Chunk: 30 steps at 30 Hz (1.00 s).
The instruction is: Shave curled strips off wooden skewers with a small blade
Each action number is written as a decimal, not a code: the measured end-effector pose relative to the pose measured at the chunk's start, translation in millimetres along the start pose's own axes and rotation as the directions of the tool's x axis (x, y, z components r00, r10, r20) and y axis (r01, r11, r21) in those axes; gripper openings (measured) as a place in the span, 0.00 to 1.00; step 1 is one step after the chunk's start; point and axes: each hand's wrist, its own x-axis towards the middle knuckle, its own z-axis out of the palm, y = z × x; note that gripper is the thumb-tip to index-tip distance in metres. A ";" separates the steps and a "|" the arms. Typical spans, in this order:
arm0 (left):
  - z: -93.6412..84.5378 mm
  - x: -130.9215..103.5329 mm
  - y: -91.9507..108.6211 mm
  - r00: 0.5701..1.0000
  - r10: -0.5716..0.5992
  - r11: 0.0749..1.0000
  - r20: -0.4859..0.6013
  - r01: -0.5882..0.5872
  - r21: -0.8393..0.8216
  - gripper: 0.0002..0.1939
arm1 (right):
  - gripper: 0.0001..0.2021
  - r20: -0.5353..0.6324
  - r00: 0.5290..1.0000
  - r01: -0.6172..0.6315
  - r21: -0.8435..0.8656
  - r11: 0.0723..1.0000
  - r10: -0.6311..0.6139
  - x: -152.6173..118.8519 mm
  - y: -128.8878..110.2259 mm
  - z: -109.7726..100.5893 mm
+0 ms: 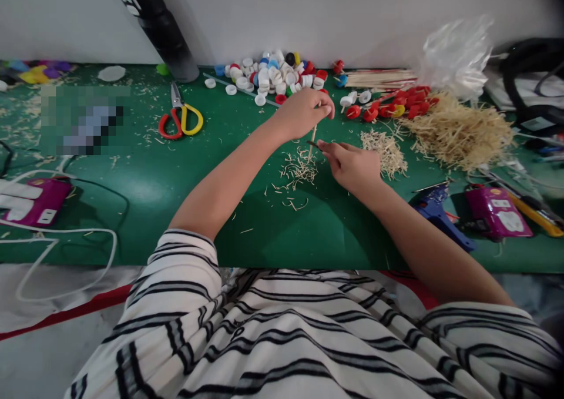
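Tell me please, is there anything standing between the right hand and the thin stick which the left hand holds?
Only the small dark blade in the right hand is there, right at the thin stick under the left hand. Nothing else visible blocks the way; the curled shavings lie lower, on the table.

Left hand (308, 114) pinches (knuckles raised) above the right hand (352, 165), both forearms reaching forward.

Black bottle (164, 33) by wall, scissors (180, 116) nearby, white cable (115, 241) looping over near edge, black headphones (520, 90) far right.
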 end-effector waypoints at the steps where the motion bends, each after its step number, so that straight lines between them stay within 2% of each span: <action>1: -0.2 -0.4 0.1 1.000 -0.010 1.000 0.000 0.010 0.002 0.13 | 0.23 0.004 1.000 -0.001 0.007 1.000 0.001 -1.0 -0.4 0.8; 7: 0.0 -2.1 3.4 1.000 -0.020 1.000 -0.014 0.020 -0.006 0.12 | 0.22 0.029 0.999 0.021 0.045 0.999 -0.022 -7.1 -0.6 3.8; 13: 0.2 -1.5 3.1 1.000 0.003 1.000 -0.004 -0.003 0.002 0.12 | 0.23 0.078 0.996 0.041 0.004 0.999 -0.041 -11.5 -0.6 6.4; 19: -2.5 -4.8 8.9 0.999 -0.027 1.000 0.020 0.027 0.000 0.12 | 0.23 0.097 0.994 0.047 -0.005 0.999 -0.047 -11.7 -1.0 5.2; 25: -4.0 -6.2 12.1 0.999 -0.034 0.999 0.026 0.034 -0.003 0.13 | 0.24 0.177 0.983 0.064 -0.043 0.997 -0.055 -14.8 -3.7 1.9; 30: -3.0 -4.6 8.6 0.999 -0.041 0.999 0.018 0.041 -0.001 0.12 | 0.24 0.118 0.992 0.050 -0.022 0.998 -0.047 -13.7 -2.2 0.7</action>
